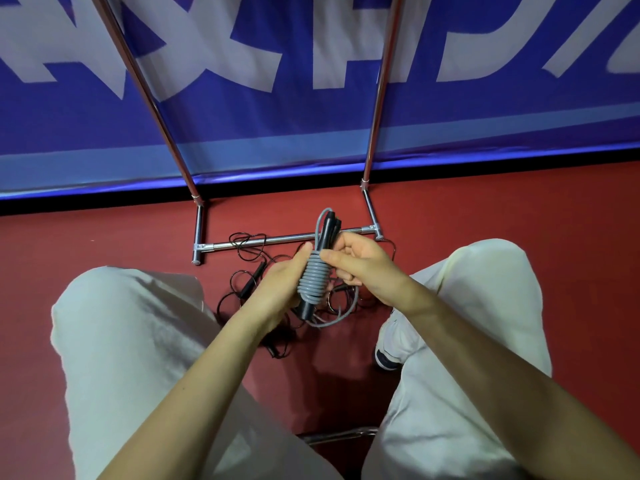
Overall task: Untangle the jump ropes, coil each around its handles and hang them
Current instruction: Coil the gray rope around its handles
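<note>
While the thick grey plastic jump rope [313, 277] is wound in a tight stack of turns around its pair of dark handles [325, 233], a short tail of it hangs free below and curls toward the red floor [450, 216], and that tail is what we judge most likely to spoil things: if we let the last turns go slack before the end is tucked, the stiff coils could spring open and slide down off the handles. A second risk lies underneath, where the thin black jump rope [249, 271] sits in a loose tangle on the floor just in front of the shiny metal rack base [277, 240]; the grey tail hangs close to those loops and could snag them if we lift carelessly. Our left hand [282, 285] is curled round the bundle from the left side, thumb up against the coils, gripping it. Our right hand [356, 263] comes in from the right, fingers bent and pinching the upper coils near the handles. Both forearms reach forward between our pale-trousered knees, holding the bundle above the floor, short of the rack's uprights.
</note>
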A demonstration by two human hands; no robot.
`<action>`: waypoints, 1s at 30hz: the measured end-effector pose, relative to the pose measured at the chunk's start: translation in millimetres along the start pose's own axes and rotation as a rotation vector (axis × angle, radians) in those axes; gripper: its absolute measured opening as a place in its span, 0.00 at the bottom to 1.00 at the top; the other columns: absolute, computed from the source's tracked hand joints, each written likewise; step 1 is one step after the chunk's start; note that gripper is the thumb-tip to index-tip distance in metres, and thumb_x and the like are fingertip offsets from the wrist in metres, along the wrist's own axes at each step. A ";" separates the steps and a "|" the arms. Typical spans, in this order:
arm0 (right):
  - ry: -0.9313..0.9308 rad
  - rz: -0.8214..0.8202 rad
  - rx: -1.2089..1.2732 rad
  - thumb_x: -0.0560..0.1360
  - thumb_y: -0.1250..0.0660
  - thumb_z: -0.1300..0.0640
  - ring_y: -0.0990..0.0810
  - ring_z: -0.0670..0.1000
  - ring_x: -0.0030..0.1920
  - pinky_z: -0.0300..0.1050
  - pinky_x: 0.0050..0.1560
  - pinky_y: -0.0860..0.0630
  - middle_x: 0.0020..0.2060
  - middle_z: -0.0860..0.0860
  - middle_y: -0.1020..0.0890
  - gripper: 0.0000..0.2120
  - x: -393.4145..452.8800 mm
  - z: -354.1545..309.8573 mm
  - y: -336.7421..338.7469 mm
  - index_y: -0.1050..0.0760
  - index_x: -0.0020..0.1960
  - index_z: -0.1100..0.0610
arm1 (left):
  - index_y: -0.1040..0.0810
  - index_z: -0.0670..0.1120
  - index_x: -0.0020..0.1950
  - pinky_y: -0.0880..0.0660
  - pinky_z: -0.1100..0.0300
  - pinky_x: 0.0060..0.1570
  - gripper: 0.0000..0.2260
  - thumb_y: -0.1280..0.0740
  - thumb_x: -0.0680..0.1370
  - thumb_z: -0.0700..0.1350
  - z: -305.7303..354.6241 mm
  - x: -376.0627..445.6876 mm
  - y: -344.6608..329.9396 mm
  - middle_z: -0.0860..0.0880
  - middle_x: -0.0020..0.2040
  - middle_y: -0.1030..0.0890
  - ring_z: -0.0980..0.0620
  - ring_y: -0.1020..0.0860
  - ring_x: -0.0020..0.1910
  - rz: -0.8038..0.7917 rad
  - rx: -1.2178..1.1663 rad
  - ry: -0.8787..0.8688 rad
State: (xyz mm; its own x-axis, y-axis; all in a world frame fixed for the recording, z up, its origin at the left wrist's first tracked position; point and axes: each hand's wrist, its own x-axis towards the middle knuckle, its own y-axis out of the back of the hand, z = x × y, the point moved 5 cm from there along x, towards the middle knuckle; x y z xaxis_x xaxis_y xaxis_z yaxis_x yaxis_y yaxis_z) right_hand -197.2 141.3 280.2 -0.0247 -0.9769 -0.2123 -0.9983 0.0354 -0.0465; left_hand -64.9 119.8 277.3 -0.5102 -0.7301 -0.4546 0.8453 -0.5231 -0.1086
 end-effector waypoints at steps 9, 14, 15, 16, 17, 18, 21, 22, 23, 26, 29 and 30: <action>0.032 0.092 -0.233 0.78 0.33 0.51 0.27 0.41 0.25 0.32 0.30 0.31 0.28 0.45 0.23 0.11 4.0 -2.7 -5.5 0.28 0.39 0.53 | 0.24 0.40 0.45 0.36 0.65 0.21 0.33 0.52 0.80 0.68 -12.3 3.4 -7.5 0.46 0.31 0.27 0.52 0.31 0.24 -0.081 -0.320 0.118; -0.010 -0.075 -0.391 0.83 0.42 0.56 0.32 0.40 0.23 0.29 0.29 0.35 0.25 0.48 0.27 0.16 0.8 -14.1 1.3 0.27 0.38 0.56 | 0.22 0.42 0.44 0.35 0.63 0.21 0.30 0.42 0.74 0.69 -7.5 3.7 -0.1 0.46 0.32 0.26 0.51 0.31 0.24 -0.065 -0.202 0.056; 0.000 -0.081 -0.410 0.83 0.42 0.56 0.32 0.40 0.24 0.29 0.30 0.35 0.26 0.47 0.27 0.17 0.5 -15.3 4.0 0.28 0.36 0.56 | 0.21 0.42 0.44 0.35 0.63 0.21 0.29 0.41 0.75 0.68 -8.1 3.7 0.7 0.46 0.32 0.26 0.51 0.31 0.25 -0.051 -0.182 0.051; 0.014 -0.079 -0.432 0.82 0.41 0.57 0.32 0.40 0.25 0.29 0.31 0.35 0.26 0.46 0.27 0.18 -0.3 -17.0 6.2 0.28 0.34 0.55 | 0.20 0.41 0.44 0.35 0.63 0.21 0.28 0.41 0.76 0.66 -7.2 3.2 1.4 0.46 0.32 0.26 0.51 0.31 0.25 -0.039 -0.175 0.045; 0.027 -0.078 -0.448 0.82 0.40 0.58 0.31 0.40 0.27 0.30 0.33 0.34 0.27 0.45 0.27 0.17 -0.2 -16.2 8.3 0.27 0.35 0.54 | 0.20 0.41 0.44 0.35 0.63 0.22 0.27 0.41 0.78 0.65 -6.6 3.9 3.1 0.45 0.32 0.26 0.50 0.31 0.25 -0.025 -0.178 0.040; 0.038 -0.075 -0.453 0.81 0.38 0.58 0.30 0.40 0.29 0.31 0.34 0.33 0.28 0.44 0.26 0.14 -0.5 -15.4 9.9 0.25 0.36 0.52 | 0.20 0.41 0.45 0.35 0.63 0.22 0.26 0.41 0.79 0.64 -5.7 4.4 5.6 0.45 0.32 0.26 0.50 0.31 0.25 -0.010 -0.184 0.039; 0.113 0.034 -0.492 0.78 0.33 0.57 0.30 0.44 0.33 0.41 0.38 0.31 0.32 0.48 0.26 0.09 1.7 -10.7 16.6 0.25 0.39 0.49 | 0.23 0.40 0.44 0.35 0.64 0.21 0.27 0.41 0.78 0.64 -1.6 4.9 8.9 0.46 0.32 0.27 0.51 0.31 0.24 -0.022 -0.197 0.051; 0.147 0.076 -0.502 0.77 0.32 0.57 0.32 0.45 0.33 0.42 0.37 0.32 0.32 0.49 0.28 0.09 1.7 -11.9 17.6 0.27 0.39 0.49 | 0.23 0.40 0.44 0.36 0.64 0.21 0.27 0.42 0.78 0.65 -0.7 4.0 7.7 0.46 0.31 0.27 0.52 0.31 0.24 -0.050 -0.213 0.059; 0.171 0.095 -0.486 0.77 0.31 0.57 0.33 0.44 0.32 0.41 0.36 0.33 0.32 0.49 0.28 0.10 1.4 -13.9 16.9 0.27 0.38 0.50 | 0.24 0.40 0.43 0.36 0.64 0.21 0.27 0.43 0.78 0.65 0.5 2.3 5.3 0.47 0.31 0.27 0.52 0.31 0.24 -0.081 -0.239 0.068; 0.161 0.028 -0.333 0.78 0.34 0.61 0.32 0.40 0.30 0.33 0.35 0.34 0.28 0.41 0.28 0.10 -2.3 -18.0 7.5 0.28 0.39 0.54 | 0.26 0.41 0.41 0.38 0.65 0.19 0.27 0.45 0.77 0.65 5.4 -3.2 -1.5 0.48 0.29 0.29 0.54 0.33 0.22 -0.166 -0.350 0.086; 0.154 -0.012 -0.271 0.80 0.38 0.64 0.29 0.38 0.28 0.29 0.33 0.34 0.26 0.38 0.25 0.10 -5.9 -20.5 1.4 0.28 0.40 0.58 | 0.28 0.42 0.40 0.41 0.67 0.18 0.26 0.46 0.77 0.65 10.1 -5.6 -3.9 0.49 0.28 0.31 0.55 0.34 0.20 -0.195 -0.439 0.080; 0.161 -0.005 -0.252 0.80 0.39 0.65 0.29 0.38 0.28 0.29 0.33 0.33 0.26 0.38 0.24 0.10 -6.2 -22.2 0.7 0.28 0.40 0.59 | 0.28 0.42 0.40 0.42 0.67 0.18 0.26 0.47 0.78 0.64 10.4 -5.7 -3.4 0.49 0.28 0.31 0.55 0.34 0.20 -0.189 -0.462 0.083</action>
State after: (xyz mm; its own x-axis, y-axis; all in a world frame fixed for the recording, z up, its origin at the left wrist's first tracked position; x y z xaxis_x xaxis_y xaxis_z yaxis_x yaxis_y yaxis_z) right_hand -199.0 142.7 303.2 -0.0073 -0.9985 -0.0539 -0.9796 -0.0037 0.2011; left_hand -66.5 121.2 289.4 -0.6626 -0.5942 -0.4560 0.7308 -0.3796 -0.5672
